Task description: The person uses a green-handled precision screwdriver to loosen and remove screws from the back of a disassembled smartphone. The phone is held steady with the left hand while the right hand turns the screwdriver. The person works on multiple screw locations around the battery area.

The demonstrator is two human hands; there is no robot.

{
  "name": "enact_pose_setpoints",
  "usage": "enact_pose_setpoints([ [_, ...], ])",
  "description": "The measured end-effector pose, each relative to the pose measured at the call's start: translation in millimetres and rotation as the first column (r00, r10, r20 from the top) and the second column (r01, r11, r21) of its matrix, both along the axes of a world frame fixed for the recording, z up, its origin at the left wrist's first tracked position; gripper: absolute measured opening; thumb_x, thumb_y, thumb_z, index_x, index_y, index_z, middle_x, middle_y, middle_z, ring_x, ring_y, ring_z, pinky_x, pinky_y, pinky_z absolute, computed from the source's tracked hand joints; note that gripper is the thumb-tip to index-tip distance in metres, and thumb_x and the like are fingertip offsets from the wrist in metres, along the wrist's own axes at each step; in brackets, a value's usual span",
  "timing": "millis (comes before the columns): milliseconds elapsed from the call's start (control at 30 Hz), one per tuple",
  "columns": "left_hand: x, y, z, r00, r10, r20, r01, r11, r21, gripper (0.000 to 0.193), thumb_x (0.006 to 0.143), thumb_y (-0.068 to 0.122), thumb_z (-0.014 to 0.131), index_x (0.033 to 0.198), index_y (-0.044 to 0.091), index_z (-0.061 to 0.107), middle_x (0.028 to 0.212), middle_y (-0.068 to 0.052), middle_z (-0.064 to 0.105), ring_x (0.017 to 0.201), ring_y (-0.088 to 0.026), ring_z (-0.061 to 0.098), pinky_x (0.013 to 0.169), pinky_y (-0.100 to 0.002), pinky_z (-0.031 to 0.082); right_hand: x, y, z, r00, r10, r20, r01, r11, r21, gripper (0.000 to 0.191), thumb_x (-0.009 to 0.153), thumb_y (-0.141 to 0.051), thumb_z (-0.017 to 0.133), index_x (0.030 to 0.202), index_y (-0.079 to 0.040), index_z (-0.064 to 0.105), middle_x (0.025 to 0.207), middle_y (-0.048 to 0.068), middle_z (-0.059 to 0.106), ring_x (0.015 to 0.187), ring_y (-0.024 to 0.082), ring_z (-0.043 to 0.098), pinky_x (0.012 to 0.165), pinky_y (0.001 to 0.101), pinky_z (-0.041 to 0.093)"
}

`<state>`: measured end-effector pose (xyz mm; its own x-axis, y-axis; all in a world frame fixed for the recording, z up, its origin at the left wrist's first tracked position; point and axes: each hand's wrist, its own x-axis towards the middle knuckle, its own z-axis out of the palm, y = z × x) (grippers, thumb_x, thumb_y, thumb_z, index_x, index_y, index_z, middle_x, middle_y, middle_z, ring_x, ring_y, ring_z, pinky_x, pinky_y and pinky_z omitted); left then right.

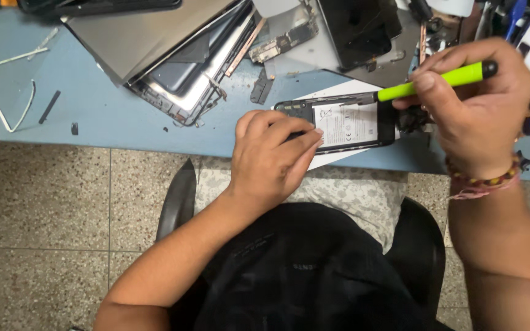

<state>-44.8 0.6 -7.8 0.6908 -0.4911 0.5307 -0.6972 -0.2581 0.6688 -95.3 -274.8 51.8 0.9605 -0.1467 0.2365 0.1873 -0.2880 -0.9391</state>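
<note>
An opened black phone (345,122) lies near the front edge of the blue table (118,116), its white-labelled battery showing. My left hand (271,156) presses down on the phone's left end, fingers curled over its edge. My right hand (476,104) grips a bright green screwdriver (437,81) with a black cap. The tool's tip points left and meets the phone's upper edge near the top of the battery. A beaded bracelet sits on my right wrist.
A dismantled tablet (179,61) with a lifted grey panel lies at the back left. A thin white frame piece (7,92) and small black parts lie at far left. More phone parts and boards (351,30) crowd the back right. Speckled floor lies below.
</note>
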Motion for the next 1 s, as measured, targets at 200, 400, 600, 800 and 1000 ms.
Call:
enact_pose_setpoints([
  [200,0,-6,6,0.995,0.07,-0.072,-0.071,0.997,-0.013,0.014,0.092,0.015,0.08,0.105,0.012,0.079,0.103,0.001,0.067,0.102,-0.025,0.057,0.099,-0.04,0.04,-10,-6,-41,0.991,-0.104,0.084,0.083,0.971,0.226,0.018,0.117,-0.009,0.07,0.111,0.002,0.056,0.101,0.018,0.07,0.089,0.024,0.074,0.076,0.037,0.068],
  [400,1,-14,12,0.987,0.115,-0.113,-0.115,0.993,0.01,0.012,0.091,0.017,0.08,0.103,0.013,0.08,0.1,0.001,0.066,0.101,-0.024,0.057,0.096,-0.04,0.038,-22,-3,-58,0.981,-0.15,0.125,0.091,0.917,0.389,0.017,0.117,-0.01,0.069,0.116,0.0,0.055,0.104,0.017,0.068,0.088,0.024,0.073,0.076,0.0379,0.068],
  [600,9,-19,13,0.988,0.107,-0.109,-0.106,0.994,0.012,0.012,0.093,0.018,0.079,0.104,0.012,0.08,0.097,0.002,0.066,0.099,-0.023,0.056,0.093,-0.039,0.037,-23,4,-63,0.973,-0.208,0.097,0.144,0.883,0.448,0.017,0.116,-0.009,0.068,0.116,-0.001,0.053,0.107,0.017,0.065,0.087,0.024,0.071,0.075,0.0379,0.067],
  [800,9,-21,10,0.989,0.111,-0.098,-0.109,0.994,0.026,0.014,0.093,0.02,0.08,0.105,0.014,0.081,0.093,0.003,0.066,0.096,-0.021,0.056,0.09,-0.037,0.035,-23,4,-62,0.977,-0.187,0.1,0.123,0.885,0.45,0.018,0.116,-0.009,0.069,0.117,-0.001,0.053,0.105,0.017,0.065,0.088,0.024,0.071,0.076,0.0382,0.067],
  [1000,10,-21,9,0.989,0.107,-0.105,-0.105,0.994,0.024,0.014,0.093,0.022,0.08,0.105,0.015,0.081,0.092,0.005,0.067,0.095,-0.02,0.056,0.09,-0.036,0.035,-22,7,-60,0.981,-0.168,0.096,0.109,0.891,0.441,0.02,0.116,-0.01,0.07,0.118,0.0,0.052,0.105,0.018,0.065,0.086,0.024,0.07,0.075,0.0377,0.066],
])
